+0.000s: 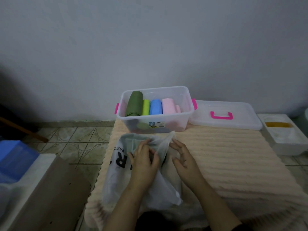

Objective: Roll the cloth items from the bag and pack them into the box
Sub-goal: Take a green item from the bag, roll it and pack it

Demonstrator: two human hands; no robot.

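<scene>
Landmark = the clear storage box point(187, 117) w/ pink side latches, sitting at the far end of the peach ribbed mat point(233, 164).

Far left of the box: a blue plastic bin point(15, 157), w/ a brown board point(50, 194) lying beside it on the patterned tile floor point(75, 142).

Just in front of the box, a bit left: the white plastic bag point(116, 184) w/ black lettering lies on the mat, its mouth toward the box. A pale green cloth point(128, 139) sticks out of the mouth, close to the box's front wall.

My left hand point(143, 164) is on the bag, in front of the box; fingers curl round and pinch the bag's thin plastic up by the mouth, right where the cloth shows. My right hand point(185, 157) is just beside it, also in front of the box; fingers loose and spread, tips near the bag's edge, grasping nothing.

Inside the box, left to right, rolls packed side by side: dark green roll point(134, 104), lime roll point(146, 107), blue roll point(155, 107), pink roll point(168, 105). More cloth shows dimly thru the front wall, underneath; can't tell what.

Right of the box, touching it: its clear lid point(241, 120) w/ pink handle point(221, 115), flat on the mat. Further right of the box: a white foam tray point(286, 144) w/ something yellow inside.
</scene>
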